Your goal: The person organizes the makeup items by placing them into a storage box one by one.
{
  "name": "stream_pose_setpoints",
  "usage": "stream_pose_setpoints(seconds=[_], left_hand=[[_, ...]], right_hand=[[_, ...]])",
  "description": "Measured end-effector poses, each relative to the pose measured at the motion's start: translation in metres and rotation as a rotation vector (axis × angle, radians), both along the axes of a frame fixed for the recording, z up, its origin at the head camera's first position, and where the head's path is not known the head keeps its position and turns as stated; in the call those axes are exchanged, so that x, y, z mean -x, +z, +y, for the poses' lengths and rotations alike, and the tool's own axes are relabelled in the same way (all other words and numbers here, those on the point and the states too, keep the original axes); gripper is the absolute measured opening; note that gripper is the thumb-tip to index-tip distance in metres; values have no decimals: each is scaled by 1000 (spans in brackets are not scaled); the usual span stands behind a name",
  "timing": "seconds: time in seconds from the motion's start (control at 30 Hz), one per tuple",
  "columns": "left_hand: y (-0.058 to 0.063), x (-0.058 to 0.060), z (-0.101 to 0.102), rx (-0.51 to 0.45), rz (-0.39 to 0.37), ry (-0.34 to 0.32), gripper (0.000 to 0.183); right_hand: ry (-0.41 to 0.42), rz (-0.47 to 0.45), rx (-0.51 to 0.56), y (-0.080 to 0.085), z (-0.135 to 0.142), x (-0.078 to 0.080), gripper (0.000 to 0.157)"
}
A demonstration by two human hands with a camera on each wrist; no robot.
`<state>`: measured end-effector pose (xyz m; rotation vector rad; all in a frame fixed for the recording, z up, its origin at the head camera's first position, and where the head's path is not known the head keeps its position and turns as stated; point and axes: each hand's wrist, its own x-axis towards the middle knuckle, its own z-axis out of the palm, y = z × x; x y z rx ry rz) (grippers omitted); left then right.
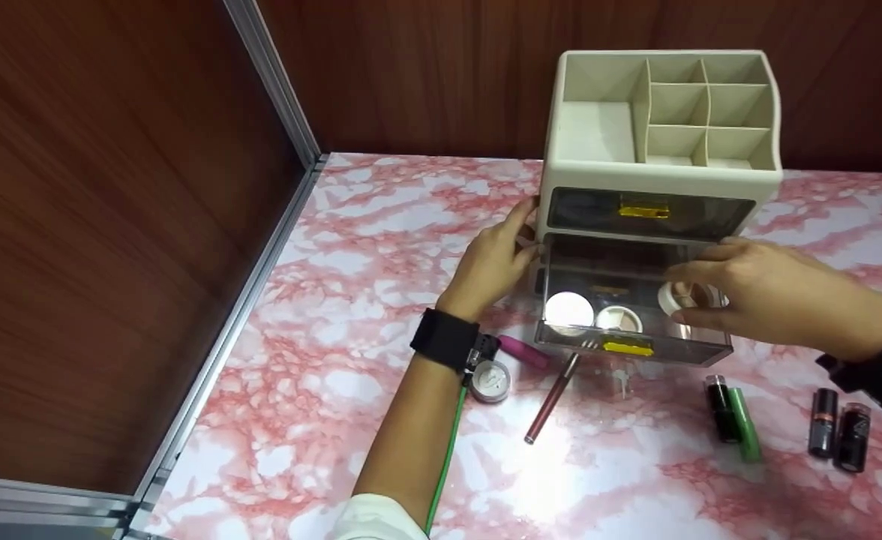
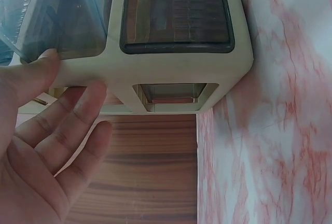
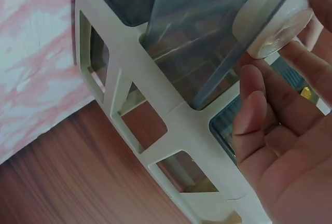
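Seven compartments [image 1: 670, 112] are being shown only by the head view; the box [image 1: 666, 174] is being touched by the loosely spread left hand [image 1: 487, 262]. At the drawer [image 1: 688, 346], one jar [image 1: 677, 296] of three is being pinched by the right hand [image 1: 763, 289].

Table [image 1: 366, 450] brightly lit in head view, white glare near its front, lid [image 1: 569, 309] washed almost blank, wall [image 1: 426, 75] dark, wrist views dimmer, greyish, low in contrast, fine detail soft.
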<state>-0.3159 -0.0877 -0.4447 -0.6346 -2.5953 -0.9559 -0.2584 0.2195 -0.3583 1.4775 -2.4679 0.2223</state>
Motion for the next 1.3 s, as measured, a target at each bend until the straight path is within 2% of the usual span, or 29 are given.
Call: stream_pose_setpoints(seconds=[0.27, 0.5, 0.9, 1.1, 1.3], left_hand=[[-1, 0, 0, -3, -1, 4, 63], [0, -1, 0, -3, -13, 6, 64], [-1, -1, -1, 8, 8, 2, 64], [-1, 0, -1, 1, 22, -9, 64], [-1, 0, -1, 1, 12, -11, 64]], right_hand=[[-35, -55, -22, -7, -3, 1, 43], [-60, -120, -47, -12, -8, 4, 34], [-134, -283, -125, -9, -14, 3, 22], [-211, -351, -189, -5, -17, 2, 20], [-240, -372, -248, -3, -18, 1, 19]])
